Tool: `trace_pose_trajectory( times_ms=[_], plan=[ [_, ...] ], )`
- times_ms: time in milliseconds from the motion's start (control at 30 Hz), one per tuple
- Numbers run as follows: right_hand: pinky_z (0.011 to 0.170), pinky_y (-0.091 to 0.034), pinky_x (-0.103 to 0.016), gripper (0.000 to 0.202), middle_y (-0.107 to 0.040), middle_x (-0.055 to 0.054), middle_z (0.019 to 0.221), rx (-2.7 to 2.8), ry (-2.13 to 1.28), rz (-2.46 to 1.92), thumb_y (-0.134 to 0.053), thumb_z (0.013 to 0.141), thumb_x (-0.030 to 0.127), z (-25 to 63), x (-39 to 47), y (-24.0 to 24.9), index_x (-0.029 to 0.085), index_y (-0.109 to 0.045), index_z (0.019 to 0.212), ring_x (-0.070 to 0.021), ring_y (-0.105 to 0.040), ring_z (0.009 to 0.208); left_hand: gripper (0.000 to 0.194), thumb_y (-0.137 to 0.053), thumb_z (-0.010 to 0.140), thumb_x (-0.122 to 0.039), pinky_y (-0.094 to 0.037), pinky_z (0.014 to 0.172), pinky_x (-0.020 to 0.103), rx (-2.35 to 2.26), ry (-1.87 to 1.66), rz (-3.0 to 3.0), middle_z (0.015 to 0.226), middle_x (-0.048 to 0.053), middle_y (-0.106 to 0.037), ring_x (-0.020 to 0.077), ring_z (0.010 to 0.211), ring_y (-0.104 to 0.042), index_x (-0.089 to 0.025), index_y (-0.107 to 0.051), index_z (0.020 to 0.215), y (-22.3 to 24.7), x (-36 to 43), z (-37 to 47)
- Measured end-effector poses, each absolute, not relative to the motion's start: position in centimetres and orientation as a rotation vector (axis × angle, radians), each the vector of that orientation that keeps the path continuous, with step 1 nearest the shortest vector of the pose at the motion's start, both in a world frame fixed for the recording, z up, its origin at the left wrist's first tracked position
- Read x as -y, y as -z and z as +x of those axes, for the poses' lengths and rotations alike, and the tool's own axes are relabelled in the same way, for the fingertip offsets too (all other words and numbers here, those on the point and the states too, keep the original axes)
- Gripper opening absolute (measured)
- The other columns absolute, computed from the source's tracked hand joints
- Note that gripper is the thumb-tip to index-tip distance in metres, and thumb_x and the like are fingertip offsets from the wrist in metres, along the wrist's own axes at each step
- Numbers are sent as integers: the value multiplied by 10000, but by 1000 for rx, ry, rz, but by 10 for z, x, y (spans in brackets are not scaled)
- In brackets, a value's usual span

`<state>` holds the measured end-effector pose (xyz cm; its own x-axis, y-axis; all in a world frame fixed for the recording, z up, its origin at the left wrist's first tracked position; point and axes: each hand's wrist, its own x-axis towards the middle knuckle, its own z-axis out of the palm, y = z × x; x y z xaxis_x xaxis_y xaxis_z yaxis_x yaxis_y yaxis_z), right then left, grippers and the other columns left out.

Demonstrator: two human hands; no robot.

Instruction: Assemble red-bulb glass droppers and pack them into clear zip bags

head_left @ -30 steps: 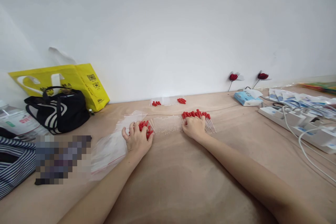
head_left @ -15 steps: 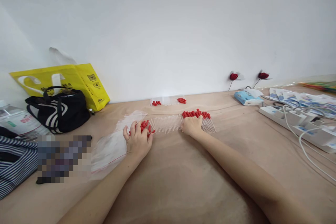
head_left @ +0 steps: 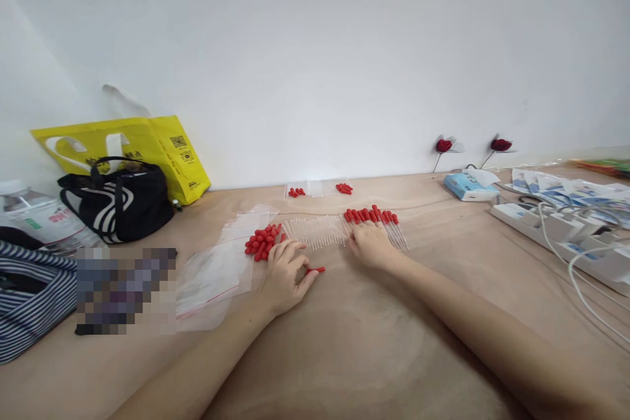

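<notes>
My left hand (head_left: 285, 279) pinches a small red bulb-shaped piece (head_left: 317, 269) between thumb and finger, above the table. Just behind it lies a pile of the same red pieces (head_left: 262, 241) at the edge of clear plastic bags (head_left: 216, 275). A row of thin whitish sticks (head_left: 315, 231) runs between my two hands. My right hand (head_left: 373, 244) has its fingers curled at the right end of this row; what they grip is hidden. Sticks there carry red pieces (head_left: 373, 214) on their far ends.
A clear bag with red pieces (head_left: 319, 188) lies by the wall. On the left are a yellow bag (head_left: 184, 170), a black bag (head_left: 140, 203) and a striped cloth item (head_left: 37, 302). A tissue pack (head_left: 467, 187) and power strip (head_left: 566, 243) with cables stand on the right.
My left hand has moved right and nearer, away from the red pile, with one red piece in its pinch. The right hand has drawn slightly back from the red-tipped ends.
</notes>
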<state>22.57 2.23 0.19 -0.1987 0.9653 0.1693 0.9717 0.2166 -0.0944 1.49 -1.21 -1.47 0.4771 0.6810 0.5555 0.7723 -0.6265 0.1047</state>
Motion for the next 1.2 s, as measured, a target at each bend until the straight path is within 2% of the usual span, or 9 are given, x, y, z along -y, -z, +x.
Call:
trace_pose_trajectory(
  times_ms=[200, 333, 467, 533, 633, 733, 867, 1000, 1200],
  plan=[
    [703, -259, -329, 168, -617, -103, 821, 2511, 194, -1533, -445, 816, 221, 244, 10, 11, 135, -582, 771, -224, -503, 834, 252, -513, 792, -374, -294, 879, 455, 1247, 757, -2686, 1056, 56, -612, 228, 1006, -493, -216, -605, 965, 18, 9, 16],
    [700, -265, -315, 131, -591, -70, 814, 2454, 144, -1447, -487, 805, 265, 252, 13, 16, 160, -559, 773, -200, -492, 827, 198, -522, 791, -370, -254, 898, 477, 1269, 737, -2714, 1027, 27, -639, 221, 990, -518, -243, -640, 888, 20, 11, 20],
    [697, -274, -304, 207, -565, -52, 861, 2329, -36, -1377, -518, 777, 388, 250, 9, 20, 186, -541, 818, -185, -483, 843, 151, -505, 811, -302, -187, 937, 494, 1259, 786, -2729, 907, -12, -680, 201, 946, -550, -261, -651, 801, 20, 14, 24],
    [696, -273, -307, 208, -562, -41, 855, 2277, -129, -1404, -528, 767, 401, 247, 8, 23, 196, -545, 797, -185, -483, 842, 151, -496, 818, -268, -146, 964, 491, 1237, 826, -2726, 871, -23, -686, 189, 930, -560, -254, -642, 782, 20, 16, 25],
    [713, -264, -327, 160, -566, -34, 831, 2232, -184, -1443, -520, 780, 355, 242, 8, 28, 203, -557, 748, -189, -483, 841, 131, -484, 825, -242, -116, 995, 475, 1229, 880, -2698, 857, -18, -683, 177, 930, -564, -231, -613, 801, 20, 17, 25],
    [776, -246, -372, 138, -573, -44, 830, 2192, -90, -1417, -493, 801, 306, 239, 12, 31, 194, -552, 745, -193, -479, 848, 118, -454, 839, -222, -99, 1014, 470, 1213, 894, -2682, 845, -8, -674, 166, 920, -572, -212, -572, 842, 19, 17, 25],
    [883, -167, -416, 110, -595, -21, 777, 2145, -6, -1312, -454, 825, 228, 236, 18, 30, 186, -523, 750, -163, -493, 823, 103, -435, 848, -199, -62, 1027, 478, 1173, 914, -2664, 816, -18, -667, 150, 880, -590, -203, -538, 849, 18, 17, 26],
    [922, -117, -409, 119, -612, 11, 733, 2131, 1, -1229, -449, 832, 212, 230, 23, 28, 184, -509, 733, -134, -513, 782, 103, -435, 848, -199, -66, 1031, 475, 1151, 936, -2642, 802, -17, -665, 147, 858, -599, -199, -538, 842, 16, 17, 27],
    [913, -118, -386, 141, -628, 17, 700, 2158, 49, -1204, -438, 840, 216, 228, 25, 30, 189, -549, 758, -122, -510, 752, 125, -433, 851, -202, -85, 1030, 465, 1138, 973, -2639, 832, -6, -668, 143, 844, -604, -197, -556, 868, 16, 17, 27]
  ],
)
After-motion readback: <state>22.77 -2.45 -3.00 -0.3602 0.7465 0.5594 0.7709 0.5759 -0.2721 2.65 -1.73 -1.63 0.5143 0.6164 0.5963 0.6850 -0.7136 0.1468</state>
